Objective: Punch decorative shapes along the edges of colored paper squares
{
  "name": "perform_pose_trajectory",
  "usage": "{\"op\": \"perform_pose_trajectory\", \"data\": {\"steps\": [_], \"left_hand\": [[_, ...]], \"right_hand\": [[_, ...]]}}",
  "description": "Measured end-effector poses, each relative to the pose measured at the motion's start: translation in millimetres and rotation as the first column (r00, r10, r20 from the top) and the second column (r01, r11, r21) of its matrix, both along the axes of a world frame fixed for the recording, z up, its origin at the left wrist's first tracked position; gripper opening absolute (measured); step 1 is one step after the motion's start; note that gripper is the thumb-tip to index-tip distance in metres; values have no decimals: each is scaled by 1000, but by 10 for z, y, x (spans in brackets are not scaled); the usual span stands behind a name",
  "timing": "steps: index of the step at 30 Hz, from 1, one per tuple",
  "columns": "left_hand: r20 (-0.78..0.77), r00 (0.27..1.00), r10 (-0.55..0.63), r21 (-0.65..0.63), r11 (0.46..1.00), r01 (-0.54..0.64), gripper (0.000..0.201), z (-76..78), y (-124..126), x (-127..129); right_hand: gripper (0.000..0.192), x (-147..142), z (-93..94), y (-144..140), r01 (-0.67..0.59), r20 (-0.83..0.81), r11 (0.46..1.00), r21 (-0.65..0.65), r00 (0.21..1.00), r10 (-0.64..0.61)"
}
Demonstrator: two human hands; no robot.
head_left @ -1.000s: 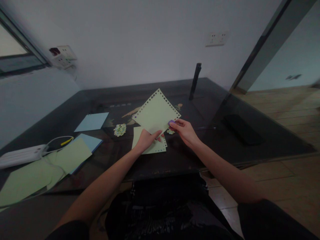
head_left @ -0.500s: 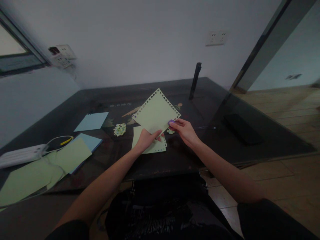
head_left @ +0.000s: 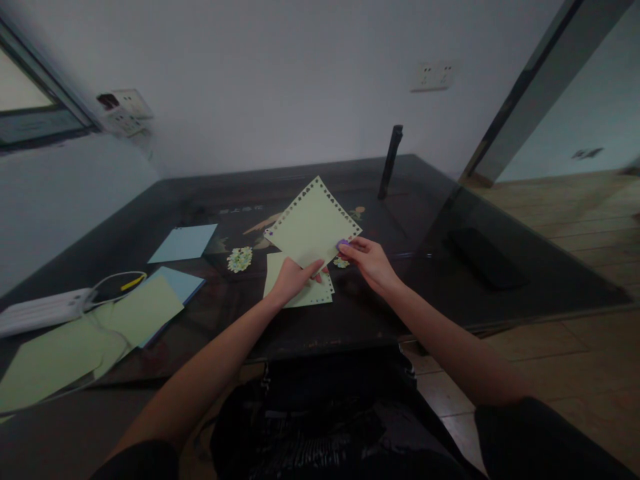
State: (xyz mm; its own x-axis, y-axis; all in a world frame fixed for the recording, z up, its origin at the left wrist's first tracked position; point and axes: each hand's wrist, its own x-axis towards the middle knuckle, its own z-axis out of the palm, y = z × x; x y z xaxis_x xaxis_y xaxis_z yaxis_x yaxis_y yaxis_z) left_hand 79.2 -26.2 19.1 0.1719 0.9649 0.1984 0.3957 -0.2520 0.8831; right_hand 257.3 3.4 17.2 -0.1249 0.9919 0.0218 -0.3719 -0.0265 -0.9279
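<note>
My left hand (head_left: 295, 279) is closed on the near corner of a pale green sheet of paper (head_left: 315, 223), raised above the table and turned like a diamond. Small punched holes line its two far edges. At the sheet's right edge, my right hand (head_left: 373, 261) pinches a small purple paper punch (head_left: 343, 245), partly covered by the fingers. Below lie other green sheets (head_left: 300, 297) with holes along their edges. A pile of cut-out bits (head_left: 240, 259) sits to the left, and a smaller pile (head_left: 341, 263) lies beneath the punch.
Blue paper (head_left: 185, 242) and green sheets (head_left: 147, 310) lie to the left, beside a white power strip (head_left: 45, 310) with a cable. A black upright post (head_left: 390, 162) stands at the back. A dark flat object (head_left: 485, 259) rests on the right.
</note>
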Motion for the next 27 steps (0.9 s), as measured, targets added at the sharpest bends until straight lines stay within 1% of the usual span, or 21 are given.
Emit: {"op": "perform_pose_trajectory", "data": {"steps": [7,14,19,27], "left_hand": [[9,1000,-4,-10,1000,4,23,8,-1,16],[-9,1000,-4,-1,1000,4,24,17,-14,29],[-5,1000,-6,3,1000,6,24,-6,-11,36],[58,998,14,-55,998,-11,24,-49,-13,80]], "right_hand": [[24,8,-13,7,1,21,1000,21,1000,-1],[29,12,-70,30,-11,-2,999,38,1000,12],[30,14,-79,34,-15,-5,999,35,1000,15],[28,16,-99,42,-15,26,998,58,1000,14]]}}
